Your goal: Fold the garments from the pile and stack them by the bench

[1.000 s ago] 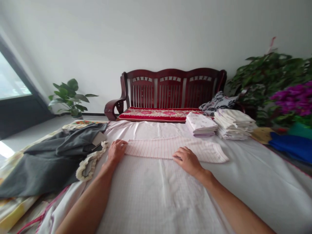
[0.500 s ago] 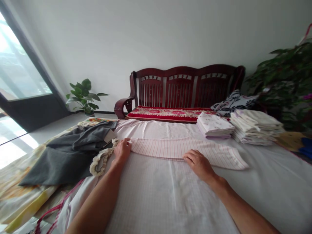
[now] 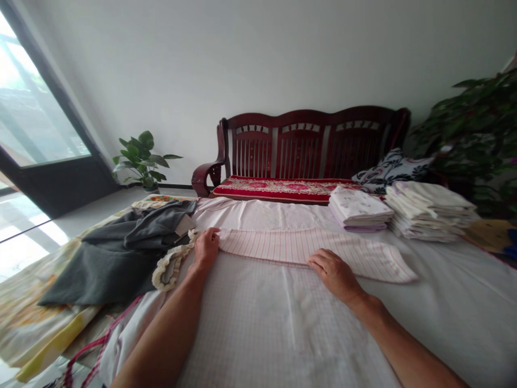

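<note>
From here, the striped cloth (image 3: 266,246) is prob. soft, light; hold edges. L hand (image 3: 207,248) pinches its left end; R hand (image 3: 333,274), its near edge.

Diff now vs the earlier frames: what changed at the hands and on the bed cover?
Only the view has clearly changed: it swung left, so things sit further right in the picture. No hold visibly taken or released. Unchanged: left hand at the striped cloth's left end, right hand at its near edge; grey garment and both folded stacks in place.
</note>
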The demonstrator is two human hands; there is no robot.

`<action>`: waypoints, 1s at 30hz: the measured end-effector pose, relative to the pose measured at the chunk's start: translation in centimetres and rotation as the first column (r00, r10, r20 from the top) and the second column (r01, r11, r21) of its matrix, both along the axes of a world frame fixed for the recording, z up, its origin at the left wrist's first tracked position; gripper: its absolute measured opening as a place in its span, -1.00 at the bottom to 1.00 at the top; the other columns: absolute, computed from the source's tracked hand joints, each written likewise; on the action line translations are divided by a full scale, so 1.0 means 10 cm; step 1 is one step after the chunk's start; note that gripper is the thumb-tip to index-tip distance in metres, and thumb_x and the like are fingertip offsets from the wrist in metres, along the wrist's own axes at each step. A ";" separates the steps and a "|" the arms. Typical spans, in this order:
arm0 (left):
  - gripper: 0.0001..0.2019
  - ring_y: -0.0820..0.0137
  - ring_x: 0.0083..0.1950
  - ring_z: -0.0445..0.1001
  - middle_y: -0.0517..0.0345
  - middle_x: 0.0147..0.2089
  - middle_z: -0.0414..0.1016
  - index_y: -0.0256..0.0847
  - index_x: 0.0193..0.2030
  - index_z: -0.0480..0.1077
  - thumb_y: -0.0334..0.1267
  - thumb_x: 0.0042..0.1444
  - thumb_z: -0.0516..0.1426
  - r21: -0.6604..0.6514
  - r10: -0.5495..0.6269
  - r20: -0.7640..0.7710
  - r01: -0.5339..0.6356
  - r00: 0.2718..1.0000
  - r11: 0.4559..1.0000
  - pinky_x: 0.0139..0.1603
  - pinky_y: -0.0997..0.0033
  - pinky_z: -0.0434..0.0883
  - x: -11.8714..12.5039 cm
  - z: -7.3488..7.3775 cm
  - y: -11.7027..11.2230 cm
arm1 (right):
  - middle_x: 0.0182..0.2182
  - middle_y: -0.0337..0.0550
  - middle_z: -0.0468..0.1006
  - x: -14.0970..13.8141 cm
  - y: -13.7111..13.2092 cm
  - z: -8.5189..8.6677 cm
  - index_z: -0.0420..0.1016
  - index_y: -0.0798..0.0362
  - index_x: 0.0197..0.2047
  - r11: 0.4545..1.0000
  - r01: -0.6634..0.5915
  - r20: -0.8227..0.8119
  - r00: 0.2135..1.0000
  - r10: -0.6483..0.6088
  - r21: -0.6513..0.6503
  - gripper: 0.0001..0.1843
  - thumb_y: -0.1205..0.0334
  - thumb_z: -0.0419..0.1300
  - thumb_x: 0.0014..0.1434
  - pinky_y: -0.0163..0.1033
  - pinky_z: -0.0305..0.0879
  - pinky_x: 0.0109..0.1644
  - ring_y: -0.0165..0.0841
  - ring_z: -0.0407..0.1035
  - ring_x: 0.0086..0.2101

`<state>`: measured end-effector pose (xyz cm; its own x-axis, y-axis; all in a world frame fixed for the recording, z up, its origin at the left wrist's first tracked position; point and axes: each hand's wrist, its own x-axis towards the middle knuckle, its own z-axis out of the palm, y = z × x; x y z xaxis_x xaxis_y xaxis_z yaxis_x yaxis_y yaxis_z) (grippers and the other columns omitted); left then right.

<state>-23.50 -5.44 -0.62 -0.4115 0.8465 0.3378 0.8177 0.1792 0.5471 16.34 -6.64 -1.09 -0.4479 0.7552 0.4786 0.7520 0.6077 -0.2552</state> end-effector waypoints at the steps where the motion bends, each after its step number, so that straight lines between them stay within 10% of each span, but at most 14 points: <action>1: -0.67 0.32 -0.15 0.53 0.11 -0.18 0.61 -0.16 0.00 0.54 -0.35 0.16 0.06 0.007 -0.005 0.001 0.004 1.000 1.000 -0.08 0.42 0.39 -0.01 -0.01 0.01 | -0.30 -0.13 0.58 0.00 0.00 0.00 0.56 -0.03 -0.29 1.000 -0.001 0.003 1.000 0.001 0.002 -0.72 0.21 0.04 0.36 -0.20 0.37 -0.06 -0.26 0.45 -0.20; 16: -0.70 0.29 -0.16 0.51 0.06 -0.19 0.60 -0.18 -0.13 0.56 -0.38 0.13 0.03 0.203 -0.004 -0.004 0.005 1.000 0.979 -0.06 0.37 0.37 -0.06 -0.04 0.06 | -0.34 -0.15 0.55 0.02 0.01 -0.04 0.53 -0.01 -0.30 0.996 -0.055 0.021 0.998 0.054 0.075 -0.80 0.27 0.12 0.34 -0.21 0.33 -0.13 -0.26 0.42 -0.23; 30: -0.69 0.27 -0.09 0.51 0.01 -0.12 0.60 -0.17 -0.12 0.60 -0.37 0.19 0.03 0.034 0.016 -0.103 -0.013 0.995 0.999 -0.04 0.36 0.37 -0.06 -0.05 0.03 | -0.36 -0.16 0.54 -0.02 -0.02 0.00 0.55 -0.02 -0.32 0.993 -0.073 0.044 0.997 0.069 0.094 -0.81 0.32 0.16 0.30 -0.23 0.31 -0.17 -0.28 0.42 -0.26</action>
